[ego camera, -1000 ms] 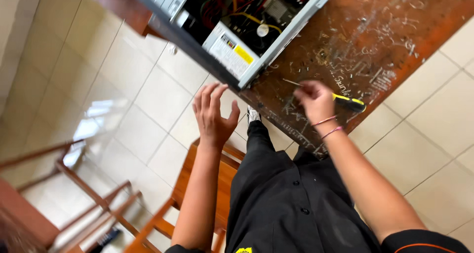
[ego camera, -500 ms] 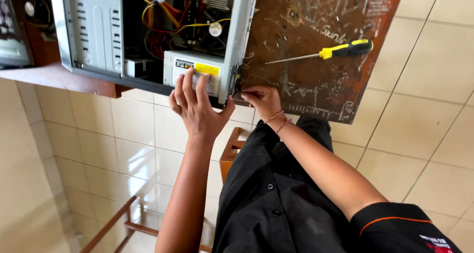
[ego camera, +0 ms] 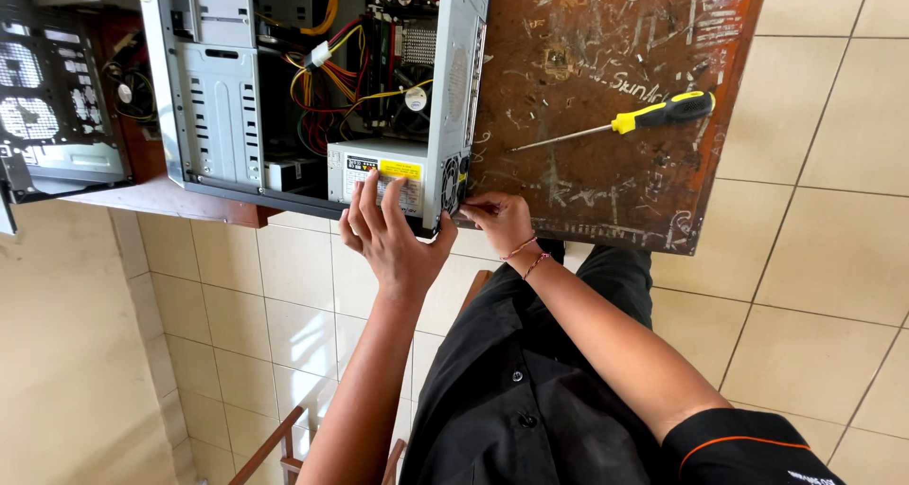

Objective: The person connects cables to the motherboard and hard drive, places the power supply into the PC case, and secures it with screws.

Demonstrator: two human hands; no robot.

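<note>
Head view — power supply [ego camera: 383, 177] lengthwise across case [ego camera: 218, 97]

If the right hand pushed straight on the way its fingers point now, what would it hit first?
Most likely the rear panel of the open grey computer case: the right hand points its fingertips at that edge, seemingly touching already. Depth is hard to judge from above.

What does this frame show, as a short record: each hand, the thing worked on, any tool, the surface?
left hand: left hand flat on the grey metal power supply box
right hand: right hand at the rear corner of the open grey metal computer case, fingers pinched
tool: yellow-and-black-handled screwdriver, lying untouched
surface: scratched brown wooden table
</note>
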